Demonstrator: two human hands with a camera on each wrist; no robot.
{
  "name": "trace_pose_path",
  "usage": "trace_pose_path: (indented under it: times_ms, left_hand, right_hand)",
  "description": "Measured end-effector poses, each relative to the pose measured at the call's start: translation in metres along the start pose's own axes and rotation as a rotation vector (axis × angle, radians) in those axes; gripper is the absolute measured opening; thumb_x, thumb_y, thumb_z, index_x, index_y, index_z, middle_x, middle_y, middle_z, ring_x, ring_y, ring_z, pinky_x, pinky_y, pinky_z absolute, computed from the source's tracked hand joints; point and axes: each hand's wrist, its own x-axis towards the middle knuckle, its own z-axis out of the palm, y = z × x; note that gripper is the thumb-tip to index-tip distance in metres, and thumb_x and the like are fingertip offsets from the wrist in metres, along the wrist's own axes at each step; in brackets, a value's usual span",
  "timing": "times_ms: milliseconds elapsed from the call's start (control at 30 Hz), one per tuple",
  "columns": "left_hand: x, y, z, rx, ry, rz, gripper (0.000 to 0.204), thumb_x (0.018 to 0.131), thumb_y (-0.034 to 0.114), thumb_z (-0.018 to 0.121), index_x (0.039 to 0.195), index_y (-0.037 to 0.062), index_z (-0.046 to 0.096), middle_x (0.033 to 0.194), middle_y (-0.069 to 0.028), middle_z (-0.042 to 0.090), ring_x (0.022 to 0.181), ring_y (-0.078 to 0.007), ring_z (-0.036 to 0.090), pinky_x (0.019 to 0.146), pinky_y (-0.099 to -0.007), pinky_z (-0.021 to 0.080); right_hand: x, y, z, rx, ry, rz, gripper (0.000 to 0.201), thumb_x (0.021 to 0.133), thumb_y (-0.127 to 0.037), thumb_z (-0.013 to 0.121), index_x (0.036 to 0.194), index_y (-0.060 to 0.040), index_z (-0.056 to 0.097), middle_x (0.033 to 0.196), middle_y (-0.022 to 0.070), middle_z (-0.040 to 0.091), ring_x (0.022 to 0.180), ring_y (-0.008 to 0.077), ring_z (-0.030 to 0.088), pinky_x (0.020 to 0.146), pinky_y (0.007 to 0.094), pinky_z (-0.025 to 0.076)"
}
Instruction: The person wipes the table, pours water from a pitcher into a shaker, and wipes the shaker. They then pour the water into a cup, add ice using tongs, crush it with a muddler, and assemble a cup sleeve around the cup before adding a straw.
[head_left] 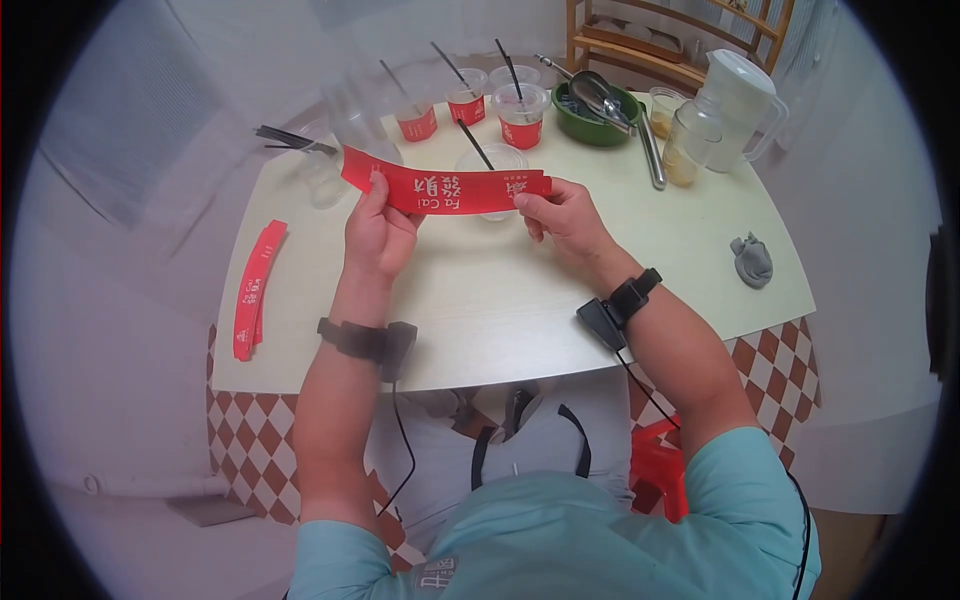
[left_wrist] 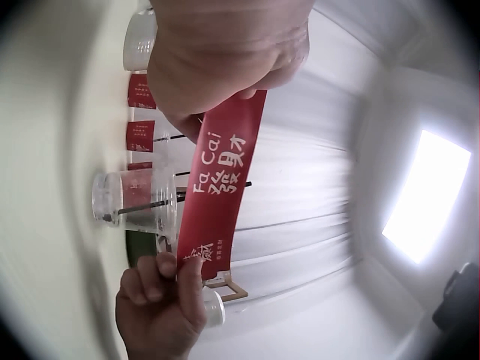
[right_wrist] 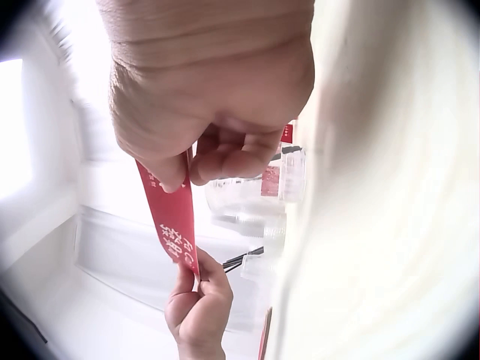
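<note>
A red paper strip [head_left: 440, 192] with white lettering is stretched between both hands above the table. The left hand [head_left: 382, 232] pinches it near its left end, thumb on the front face. At the other end the right hand [head_left: 570, 220] grips it between thumb and fingers. In the left wrist view the strip [left_wrist: 217, 180] shows "Fa Cai" and Chinese characters, with the right hand [left_wrist: 161, 304] at its lower end. The right wrist view shows the strip [right_wrist: 171, 214] running to the left hand [right_wrist: 201, 307]. Behind it stands a clear cup [head_left: 505, 158] with a black straw.
More red strips [head_left: 255, 290] lie at the table's left. Cups with red sleeves [head_left: 520, 132] and straws stand at the back, beside a green basin [head_left: 590, 128] with scoops. A jar [head_left: 690, 145], a pitcher [head_left: 738, 105] and a grey cloth [head_left: 751, 262] are on the right.
</note>
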Motion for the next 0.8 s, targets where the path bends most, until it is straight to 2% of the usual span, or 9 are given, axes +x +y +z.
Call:
trace_pose_path:
  times_ms: [100, 133, 200, 233, 300, 433, 667, 733, 800]
  left_hand:
    - [0.004, 0.009, -0.011, -0.053, -0.264, -0.177, 0.026, 0.108, 0.025, 0.046, 0.125, 0.0072, 0.055, 0.114, -0.0118, 0.068, 0.110, -0.0274, 0.066, 0.107, -0.0472, 0.048]
    - [0.007, 0.008, -0.018, -0.054, -0.268, -0.178, 0.026, 0.108, 0.025, 0.046, 0.125, 0.0072, 0.055, 0.114, -0.0118, 0.068, 0.110, -0.0274, 0.066, 0.107, -0.0472, 0.048]
    - [0.009, 0.004, -0.026, -0.030, -0.530, -0.260, 0.021, 0.107, 0.022, 0.048, 0.118, 0.0065, 0.058, 0.095, -0.0091, 0.067, 0.102, -0.0272, 0.069, 0.103, -0.0461, 0.052]
    - [0.008, 0.003, -0.026, -0.034, -0.531, -0.259, 0.021, 0.107, 0.022, 0.048, 0.118, 0.0065, 0.058, 0.095, -0.0091, 0.067, 0.102, -0.0272, 0.069, 0.103, -0.0461, 0.052]
    - [0.000, -0.002, -0.027, 0.116, -0.732, -0.341, 0.020, 0.106, 0.021, 0.049, 0.116, 0.0064, 0.058, 0.087, -0.0070, 0.064, 0.099, -0.0265, 0.069, 0.099, -0.0451, 0.053]
    - [-0.010, -0.010, -0.023, 0.198, -0.708, -0.362, 0.019, 0.103, 0.022, 0.055, 0.112, 0.0056, 0.057, 0.084, -0.0065, 0.061, 0.085, -0.0235, 0.065, 0.097, -0.0440, 0.051]
    - [-0.013, -0.011, -0.019, 0.314, -0.685, -0.443, 0.020, 0.100, 0.020, 0.057, 0.109, 0.0029, 0.063, 0.085, -0.0048, 0.061, 0.081, -0.0199, 0.062, 0.087, -0.0356, 0.050]
    - [-0.021, -0.004, -0.002, 0.565, -0.380, -0.527, 0.020, 0.099, 0.019, 0.057, 0.102, 0.0025, 0.066, 0.089, -0.0044, 0.064, 0.080, -0.0135, 0.059, 0.080, -0.0295, 0.049]
    - [-0.019, -0.005, -0.003, 0.673, -0.415, -0.518, 0.020, 0.100, 0.020, 0.057, 0.100, 0.0027, 0.067, 0.088, -0.0035, 0.065, 0.078, -0.0107, 0.059, 0.077, -0.0275, 0.048]
  right_hand:
    - [0.001, 0.001, -0.001, 0.225, -0.038, -0.049, 0.025, 0.099, -0.018, 0.067, 0.116, 0.0006, 0.068, 0.099, 0.0081, 0.071, 0.085, 0.0153, 0.067, 0.072, 0.0303, 0.055]
    - [0.001, 0.000, 0.000, 0.223, -0.036, -0.051, 0.025, 0.099, -0.018, 0.067, 0.116, 0.0006, 0.068, 0.099, 0.0081, 0.071, 0.085, 0.0153, 0.067, 0.072, 0.0303, 0.055]
    - [-0.001, -0.003, 0.004, 0.393, -0.142, -0.054, 0.023, 0.101, -0.021, 0.063, 0.117, -0.0041, 0.064, 0.112, 0.0106, 0.071, 0.101, 0.0226, 0.069, 0.093, 0.0411, 0.056]
    - [-0.002, -0.006, 0.006, 0.388, -0.141, -0.052, 0.023, 0.101, -0.021, 0.063, 0.117, -0.0041, 0.064, 0.112, 0.0106, 0.071, 0.101, 0.0226, 0.069, 0.093, 0.0411, 0.056]
    - [-0.007, -0.011, 0.009, 0.520, -0.258, -0.018, 0.027, 0.101, -0.026, 0.062, 0.118, -0.0057, 0.061, 0.104, 0.0110, 0.072, 0.100, 0.0247, 0.071, 0.102, 0.0466, 0.052]
    - [0.001, 0.011, -0.006, 0.612, -0.395, 0.053, 0.034, 0.100, -0.025, 0.063, 0.124, -0.0008, 0.059, 0.108, 0.0119, 0.069, 0.099, 0.0300, 0.073, 0.090, 0.0424, 0.059]
    - [-0.006, 0.008, 0.003, 0.434, -0.378, 0.187, 0.032, 0.103, -0.024, 0.060, 0.122, 0.0011, 0.061, 0.100, 0.0082, 0.067, 0.088, 0.0237, 0.072, 0.085, 0.0371, 0.059]
    - [-0.005, 0.009, 0.004, 0.414, -0.341, 0.165, 0.031, 0.103, -0.023, 0.060, 0.122, 0.0016, 0.061, 0.100, 0.0078, 0.067, 0.088, 0.0214, 0.070, 0.084, 0.0366, 0.059]
    - [-0.005, 0.009, 0.003, 0.371, -0.297, 0.145, 0.031, 0.103, -0.023, 0.061, 0.121, 0.0014, 0.063, 0.102, 0.0071, 0.067, 0.091, 0.0178, 0.067, 0.083, 0.0349, 0.058]
